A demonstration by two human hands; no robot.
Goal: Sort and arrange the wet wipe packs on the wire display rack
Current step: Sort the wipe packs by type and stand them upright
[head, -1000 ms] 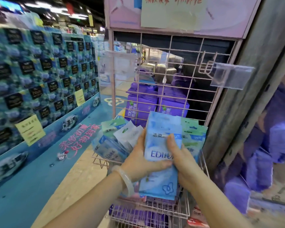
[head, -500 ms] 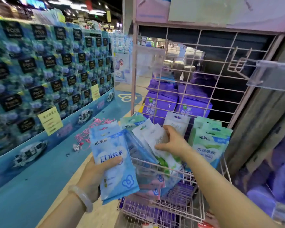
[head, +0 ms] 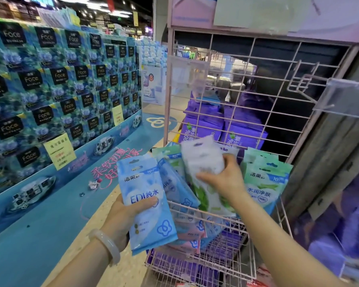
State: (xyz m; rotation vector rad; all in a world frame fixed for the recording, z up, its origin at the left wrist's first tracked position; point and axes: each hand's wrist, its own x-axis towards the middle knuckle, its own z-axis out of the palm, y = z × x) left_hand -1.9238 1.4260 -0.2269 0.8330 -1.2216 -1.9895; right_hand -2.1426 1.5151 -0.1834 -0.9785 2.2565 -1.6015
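Note:
My left hand (head: 122,216) grips a light blue wet wipe pack (head: 145,201) marked EDI, held upright just left of the pink wire rack (head: 232,112). My right hand (head: 226,179) is closed on a white and green wipe pack (head: 203,162) that stands in the rack's wire basket (head: 263,255). More blue packs (head: 174,187) lean in the basket between my hands. Green packs (head: 265,179) stand upright at the basket's right end. Pink packs (head: 191,235) lie lower in the basket.
A tall blue display of tissue boxes (head: 56,90) fills the left, with a yellow price tag (head: 59,151). Purple packs (head: 222,129) are stacked behind the rack grid. A clear label holder (head: 344,100) juts from a hook at upper right. A lower basket (head: 195,270) sits beneath.
My left hand carried the blue pack away from the basket to the left. My right hand let go of it, reached into the basket and closed on a white and green pack, lifting it slightly.

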